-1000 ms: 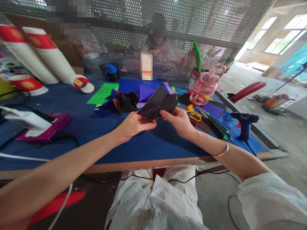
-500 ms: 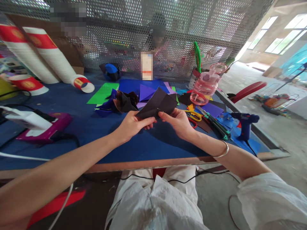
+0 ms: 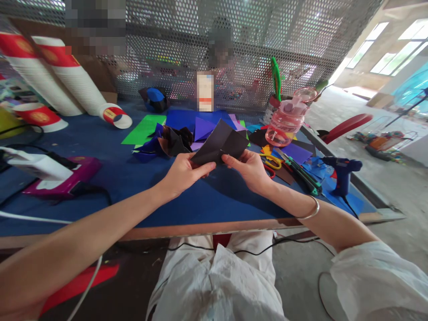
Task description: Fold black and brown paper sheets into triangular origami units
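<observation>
A sheet of black paper [image 3: 220, 141], creased along its middle, is held up above the blue table between both hands. My left hand [image 3: 187, 173] pinches its lower left edge, thumb on the near face and fingers behind. At the lower right edge, my right hand [image 3: 249, 169] is closed on the same sheet, its thumb pressing near the crease. Just behind and to the left lies a crumpled bundle of black and dark blue paper [image 3: 174, 140]. Yellow-handled scissors [image 3: 274, 162] rest right of my right hand.
On the right are a utility knife [image 3: 302, 174], a blue glue gun [image 3: 343, 171] and a pink bottle [image 3: 286, 122]. Stacked paper cups [image 3: 72, 73] and a purple power strip [image 3: 76, 178] stand left. Green paper [image 3: 143, 129] lies further back, before a perforated metal panel [image 3: 160, 44].
The black paper has tilted up very slightly, and the fingers under it have shifted a little. Both hands keep their hold on it.
</observation>
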`<state>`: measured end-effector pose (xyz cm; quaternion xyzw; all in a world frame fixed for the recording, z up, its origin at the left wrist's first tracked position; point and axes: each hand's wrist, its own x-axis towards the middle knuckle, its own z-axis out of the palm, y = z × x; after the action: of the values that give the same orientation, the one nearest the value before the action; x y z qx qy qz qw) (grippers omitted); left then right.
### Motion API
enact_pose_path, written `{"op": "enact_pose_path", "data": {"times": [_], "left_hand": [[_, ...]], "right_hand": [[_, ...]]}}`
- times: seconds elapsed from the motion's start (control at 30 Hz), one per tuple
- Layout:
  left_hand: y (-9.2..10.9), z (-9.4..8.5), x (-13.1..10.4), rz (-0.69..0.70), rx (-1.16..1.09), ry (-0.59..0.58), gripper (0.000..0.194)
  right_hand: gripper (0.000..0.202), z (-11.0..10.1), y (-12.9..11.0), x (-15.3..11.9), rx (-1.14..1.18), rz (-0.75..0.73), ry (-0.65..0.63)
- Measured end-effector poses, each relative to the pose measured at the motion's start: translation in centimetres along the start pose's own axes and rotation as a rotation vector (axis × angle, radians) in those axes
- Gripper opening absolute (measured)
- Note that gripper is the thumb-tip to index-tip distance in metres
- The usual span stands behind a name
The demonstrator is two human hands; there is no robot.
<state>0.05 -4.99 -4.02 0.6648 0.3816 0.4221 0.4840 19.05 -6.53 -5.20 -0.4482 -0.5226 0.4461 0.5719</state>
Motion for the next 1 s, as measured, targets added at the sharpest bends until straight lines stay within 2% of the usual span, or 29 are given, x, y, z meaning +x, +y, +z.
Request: {"op": "enact_pose_path", "data": {"times": [0.23,0.4,0.67,1.0], "left_hand": [[0.6,0.1,-0.2,-0.001,-0.062,-0.028,0.031],[0.1,0.2,-0.2,-0.019,-0.076,-0.036,0.033],[0.0,0.5,-0.6,0.016,-0.010,-0.103,0.038],[-0.1,0.2,-0.7,0.016,-0.014,-0.058,0.034]], "right_hand": [[0.043,-0.1,0.1,-0.1,0.002,0.004,-0.016],[0.041,-0.1,-0.2,-0.2,0.001,-0.007,-0.024],[0.038,0.8,-0.9,-1.3,0.091,0.017,-0.124],[0.042,0.8,-1.0,-1.2,0.052,0.065,-0.208]]}}
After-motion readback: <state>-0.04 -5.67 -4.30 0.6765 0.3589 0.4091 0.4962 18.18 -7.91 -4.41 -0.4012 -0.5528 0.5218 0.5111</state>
